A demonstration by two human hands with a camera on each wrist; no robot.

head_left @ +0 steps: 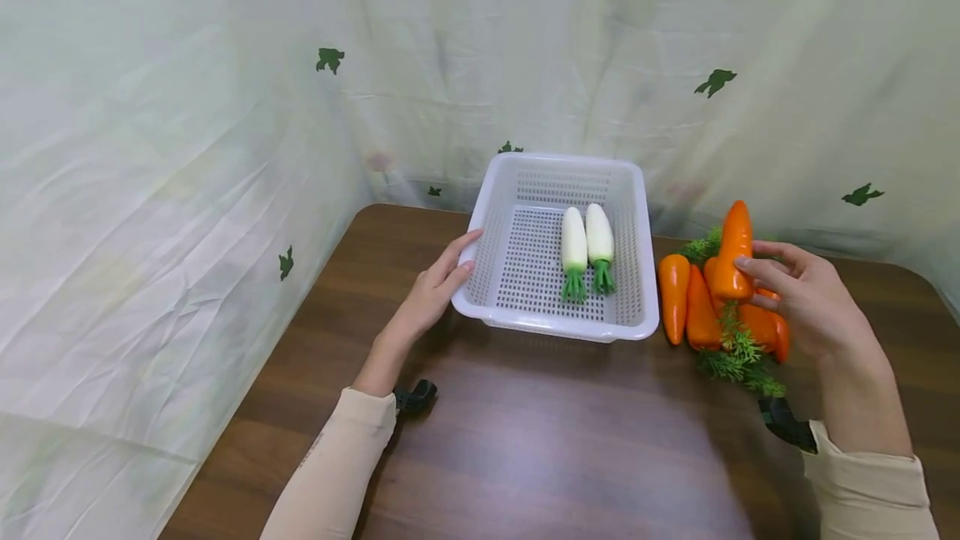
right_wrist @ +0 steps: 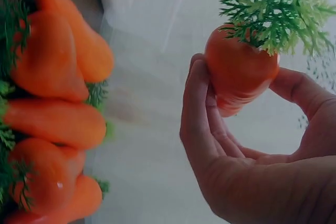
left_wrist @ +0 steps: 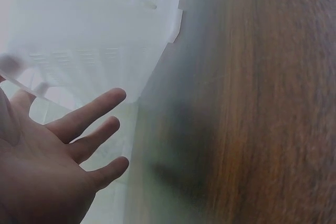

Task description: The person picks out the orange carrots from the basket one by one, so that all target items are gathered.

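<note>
My right hand holds an orange carrot between thumb and fingers, tip up. In the right wrist view its feathery green top hangs from the thick end. Under it lies a pile of carrots, also seen beside the hand as several orange carrots. A white perforated basket stands left of the pile with two white radishes inside, leafy ends toward me. On its left rim rest the thumb and a finger of my left hand; the other fingers extend below the rim, nearly straight.
The brown wooden table carries everything. Behind and to the left hangs a pale curtain with a green leaf pattern, close to the table's back edge and the basket. Black straps with small devices sit at the wrists.
</note>
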